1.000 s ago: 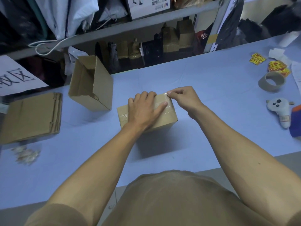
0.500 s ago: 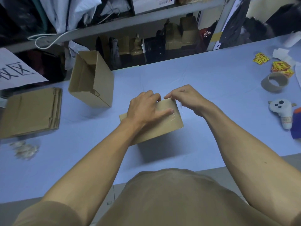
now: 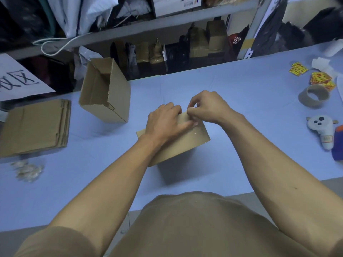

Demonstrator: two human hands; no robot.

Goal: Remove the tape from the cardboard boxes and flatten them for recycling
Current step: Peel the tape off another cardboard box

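A small taped cardboard box (image 3: pixel 182 143) stands tilted towards me in the middle of the blue table (image 3: pixel 241 86). My left hand (image 3: pixel 164 120) lies over its top, fingers curled over the far edge, thumb pressing the near face. My right hand (image 3: pixel 207 106) pinches the clear tape (image 3: pixel 194 127) at the box's far right corner. An opened cardboard box (image 3: pixel 109 93) stands to the left. Flattened boxes (image 3: pixel 35 127) lie stacked at the far left.
A heap of crumpled tape (image 3: pixel 27 170) lies at the left front. At the right are a tape core (image 3: pixel 314 96), yellow stickers (image 3: pixel 321 79) and a white controller (image 3: pixel 322 129). Cluttered shelves (image 3: pixel 167 47) run behind the table.
The box has tipped further towards me. My right hand's fingers have closed onto the tape at the far right corner, and my left hand has slid towards the far edge.
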